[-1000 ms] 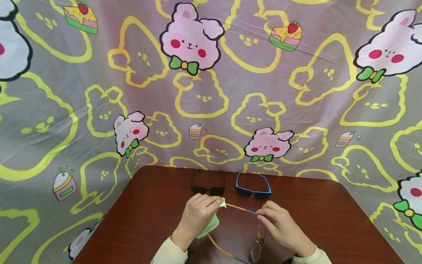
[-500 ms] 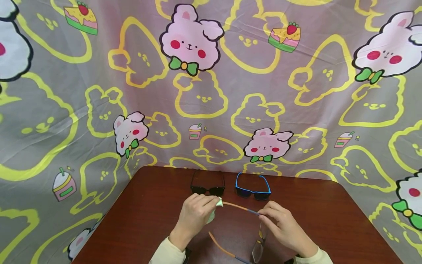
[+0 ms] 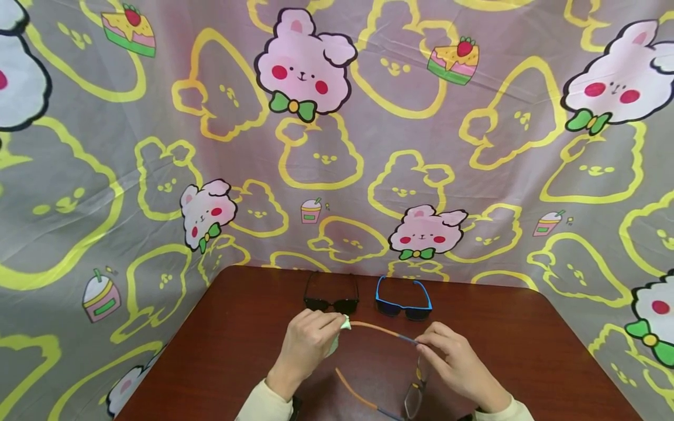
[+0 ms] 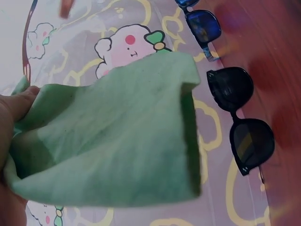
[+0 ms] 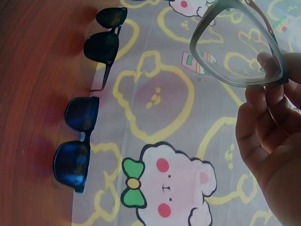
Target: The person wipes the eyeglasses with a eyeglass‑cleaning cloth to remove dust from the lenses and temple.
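Green cloth (image 4: pixel 113 136) pinched tight in left grip (image 3: pixel 309 340) round one temple (image 3: pixel 375 327) at its tip. Right grip (image 3: pixel 455 359) pinches the glasses (image 3: pixel 413 401) at the hinge end, above desk (image 3: pixel 237 327); hard tug could bend that temple.

Head feed's sharp enough on my end: even, medium light, pinkish cast on the curtain (image 3: pixel 316 137), soft glare low on the table (image 3: pixel 237 327). Both wrist feeds look hazier to me. Left one washes out at upper left, cloth (image 4: pixel 108 132) a bit soft. Right one's brightest at upper right, right hand (image 5: pixel 273 127) in shade, blue sunglasses (image 5: pixel 71 162) catching reflections.
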